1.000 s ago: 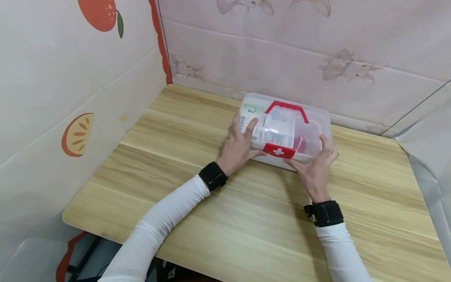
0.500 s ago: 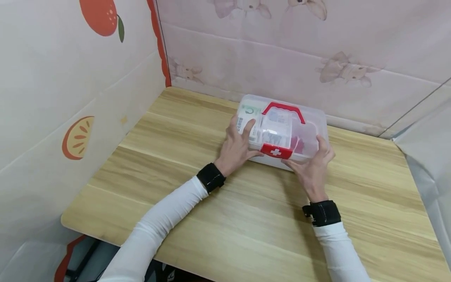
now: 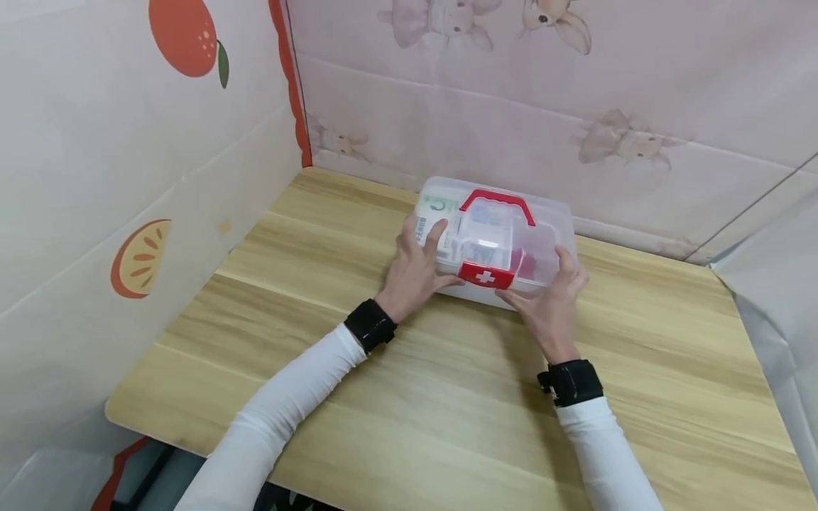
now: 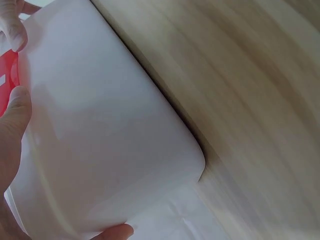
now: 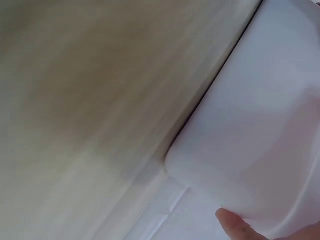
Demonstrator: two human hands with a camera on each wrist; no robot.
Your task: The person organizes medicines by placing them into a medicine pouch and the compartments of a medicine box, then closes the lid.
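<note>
A first-aid box (image 3: 543, 238) with a see-through lid, a white base and a red carry handle (image 3: 501, 196) sits on the wooden table near the back wall. At its front is a red latch (image 3: 486, 275) bearing a white cross. My left hand (image 3: 412, 273) grips the box's left end, thumb along the front by the latch, fingers over the side. On the right end, my right hand (image 3: 551, 305) holds it in the same way, its thumb at the latch's other edge. Both wrist views show the white base (image 4: 110, 110) close up, with fingertips (image 5: 231, 220) at its end wall.
Inside the box, packets with printed labels (image 3: 482, 238) and something pink (image 3: 525, 264) show through the lid. A patterned wall sheet (image 3: 511, 121) rises behind the table (image 3: 396, 397), and another sheet (image 3: 70, 177) stands along the left.
The first-aid box has shifted slightly left along the table, both hands moving with it. Their grip looks the same, and the head view has tilted a little upward.
</note>
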